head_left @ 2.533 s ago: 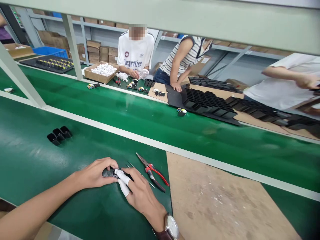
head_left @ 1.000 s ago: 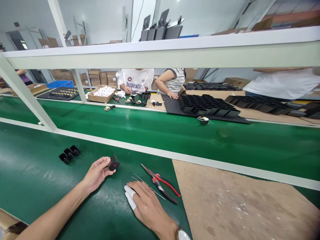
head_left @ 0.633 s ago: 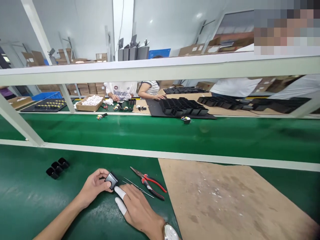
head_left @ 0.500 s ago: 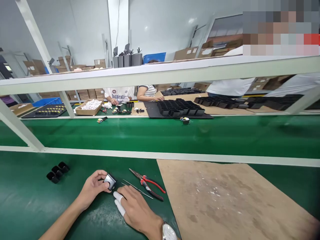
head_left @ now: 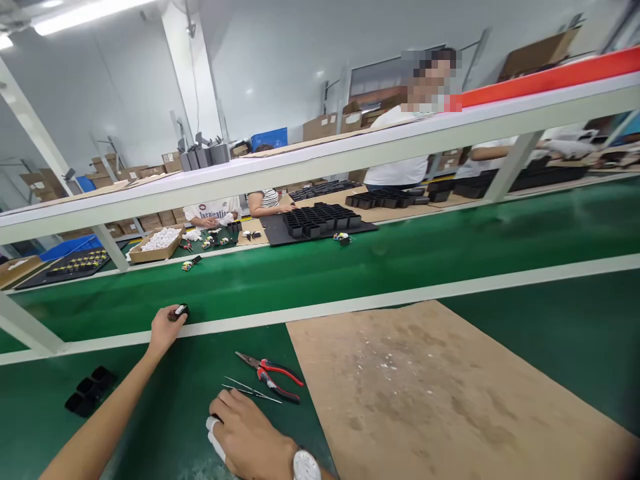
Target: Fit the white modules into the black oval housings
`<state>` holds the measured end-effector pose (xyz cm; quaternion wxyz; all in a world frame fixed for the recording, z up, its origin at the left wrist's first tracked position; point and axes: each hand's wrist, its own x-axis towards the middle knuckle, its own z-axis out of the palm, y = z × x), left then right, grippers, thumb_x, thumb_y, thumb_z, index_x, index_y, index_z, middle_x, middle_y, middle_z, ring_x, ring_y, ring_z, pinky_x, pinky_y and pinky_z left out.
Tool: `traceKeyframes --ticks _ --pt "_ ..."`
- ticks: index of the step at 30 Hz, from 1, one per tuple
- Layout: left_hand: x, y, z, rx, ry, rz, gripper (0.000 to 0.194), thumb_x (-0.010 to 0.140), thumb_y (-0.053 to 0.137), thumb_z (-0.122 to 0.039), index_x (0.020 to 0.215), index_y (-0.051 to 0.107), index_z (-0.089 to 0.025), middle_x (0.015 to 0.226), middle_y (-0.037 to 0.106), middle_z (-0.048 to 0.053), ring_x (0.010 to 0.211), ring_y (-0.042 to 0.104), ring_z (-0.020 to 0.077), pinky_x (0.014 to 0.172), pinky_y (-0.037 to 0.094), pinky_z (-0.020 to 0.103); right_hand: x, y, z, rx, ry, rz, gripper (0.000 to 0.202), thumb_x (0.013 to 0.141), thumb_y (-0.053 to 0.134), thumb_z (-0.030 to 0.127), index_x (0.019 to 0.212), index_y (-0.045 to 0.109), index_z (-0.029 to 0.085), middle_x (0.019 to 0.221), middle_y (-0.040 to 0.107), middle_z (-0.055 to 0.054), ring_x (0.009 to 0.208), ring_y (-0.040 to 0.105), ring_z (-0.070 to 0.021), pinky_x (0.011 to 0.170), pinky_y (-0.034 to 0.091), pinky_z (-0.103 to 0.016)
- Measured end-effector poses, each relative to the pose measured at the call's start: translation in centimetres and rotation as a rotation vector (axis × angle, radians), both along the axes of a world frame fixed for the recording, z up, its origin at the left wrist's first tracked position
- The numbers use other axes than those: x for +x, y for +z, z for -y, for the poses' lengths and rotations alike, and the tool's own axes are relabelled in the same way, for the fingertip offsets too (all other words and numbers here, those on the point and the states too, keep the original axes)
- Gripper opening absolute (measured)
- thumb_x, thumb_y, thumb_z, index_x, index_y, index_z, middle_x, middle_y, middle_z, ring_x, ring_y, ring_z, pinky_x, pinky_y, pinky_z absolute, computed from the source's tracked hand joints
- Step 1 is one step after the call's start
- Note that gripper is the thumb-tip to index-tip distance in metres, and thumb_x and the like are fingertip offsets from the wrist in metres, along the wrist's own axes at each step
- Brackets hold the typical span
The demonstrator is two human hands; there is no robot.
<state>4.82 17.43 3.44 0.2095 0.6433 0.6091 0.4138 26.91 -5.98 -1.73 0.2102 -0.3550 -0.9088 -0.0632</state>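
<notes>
Black and smooth-sided, the small casing (head_left: 179,312) is gripped between the fingers of your left hand (head_left: 165,330), just beyond the pale rail (head_left: 330,309) and above the near edge of the green belt (head_left: 280,273); whether it touches the belt, I cannot tell. Your hold looks to be at the tips, so a loose pinch could let it tip or drop, and a low wrist could bump the rail and jar it free. Something white shows at its top and, if unfastened, might slip out when tilted. Should the belt be running, a casing let go askew could roll or drift towards the coloured part (head_left: 191,264) further over.

Nearer you, three black cases (head_left: 90,389) stand just beside your left forearm; a careless sweep of the elbow would scatter them. Your right hand (head_left: 250,427) rests on the desk (head_left: 175,413), its fingers loosely curled, two in white covers (head_left: 216,443); their undersides are hidden, so I cannot tell whether they hold anything. The tweezers (head_left: 267,397) lie right by its knuckles, with the red-handled pliers (head_left: 264,372) close behind: sliding forward blindly risks a prick or shoving both.
</notes>
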Motion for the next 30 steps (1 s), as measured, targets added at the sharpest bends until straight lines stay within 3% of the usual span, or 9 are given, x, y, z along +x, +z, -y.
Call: traceKeyframes --ticks 3,6,9,13,17,20,23,27,30 --pt "1.0 -0.6 -2.1 0.007 0.077 -0.029 0.033 0.073 0.078 -0.031 0.1 0.071 -0.014 0.095 0.075 0.012 0.097 0.074 0.0351 0.101 0.056 0.055 0.1 -0.1 -0.2 0.017 0.009 0.01 0.019 0.085 0.077 0.034 0.088 0.067 0.017 0.105 0.066 -0.006 0.1 0.055 -0.0229 0.09 0.052 -0.036" --pt "2.0 -1.9 -2.1 0.026 0.071 -0.017 0.039 0.075 0.079 -0.028 0.11 0.068 -0.013 0.096 0.075 0.011 0.095 0.076 0.0322 0.095 0.061 0.05 0.3 0.1 -0.4 0.019 0.009 0.021 0.02 0.085 0.077 0.035 0.086 0.068 0.018 0.103 0.066 -0.005 0.098 0.055 -0.0224 0.09 0.052 -0.036" --pt "2.3 -3.1 -0.2 0.093 0.023 -0.007 0.051 0.081 0.078 -0.033 0.124 0.062 -0.013 0.114 0.071 0.016 0.109 0.074 0.0319 0.093 0.063 0.046 0.3 0.4 -0.4 -0.013 0.01 0.019 0.017 0.086 0.076 0.032 0.086 0.068 0.018 0.103 0.066 -0.005 0.099 0.056 -0.0227 0.092 0.053 -0.036" --pt "0.7 -4.0 4.6 0.194 -0.09 -0.09 0.051 0.087 0.072 -0.036 0.133 0.06 -0.019 0.131 0.066 0.015 0.125 0.066 0.0325 0.1 0.06 0.048 0.1 0.2 -0.3 -0.076 -0.017 -0.031 0.011 0.084 0.075 0.025 0.09 0.069 0.018 0.108 0.066 -0.007 0.104 0.056 -0.0249 0.1 0.052 -0.038" --pt "-3.6 -3.2 9.2 0.247 -0.119 -0.25 0.046 0.089 0.072 -0.034 0.133 0.063 -0.026 0.137 0.066 0.01 0.132 0.061 0.0313 0.114 0.05 0.048 -0.2 -0.6 -0.3 -0.121 -0.012 -0.09 0.018 0.076 0.072 0.013 0.093 0.068 0.02 0.115 0.067 -0.007 0.107 0.057 -0.0276 0.101 0.052 -0.042" --pt "-8.5 -1.7 11.3 0.261 0.004 -0.357 0.043 0.09 0.071 -0.035 0.131 0.065 -0.026 0.138 0.064 0.011 0.137 0.055 0.0339 0.12 0.041 0.052 -0.4 -1.2 -0.4 -0.116 0.01 -0.137 0.026 0.07 0.068 0.006 0.092 0.067 0.021 0.115 0.068 -0.008 0.105 0.058 -0.0291 0.098 0.053 -0.044" --pt "-13.6 -0.5 12.6 0.241 0.192 -0.436 0.047 0.089 0.071 -0.039 0.132 0.064 -0.021 0.139 0.062 0.017 0.14 0.048 0.0423 0.119 0.034 0.063 -0.5 -1.6 -0.4 -0.099 0.022 -0.198 0.032 0.068 0.063 0.001 0.092 0.065 0.021 0.115 0.067 -0.007 0.104 0.059 -0.0285 0.096 0.053 -0.044" --pt "-18.4 -0.5 13.2 0.157 0.354 -0.492 0.068 0.087 0.072 -0.054 0.141 0.058 -0.016 0.144 0.058 0.023 0.141 0.043 0.0502 0.113 0.033 0.071 -0.9 -1.7 -0.4 -0.079 0.016 -0.271 0.029 0.081 0.054 -0.002 0.096 0.063 0.022 0.114 0.066 -0.007 0.101 0.06 -0.0254 0.094 0.052 -0.043" --pt "-19.6 -1.5 12.7 0.083 0.342 -0.499 0.081 0.083 0.074 -0.063 0.146 0.055 -0.015 0.145 0.059 0.022 0.137 0.05 0.0469 0.113 0.041 0.061 -1.1 -1.5 -0.4 -0.077 0.015 -0.293 0.027 0.091 0.048 0.0 0.098 0.063 0.022 0.111 0.065 -0.007 0.098 0.059 -0.0247 0.089 0.052 -0.042"
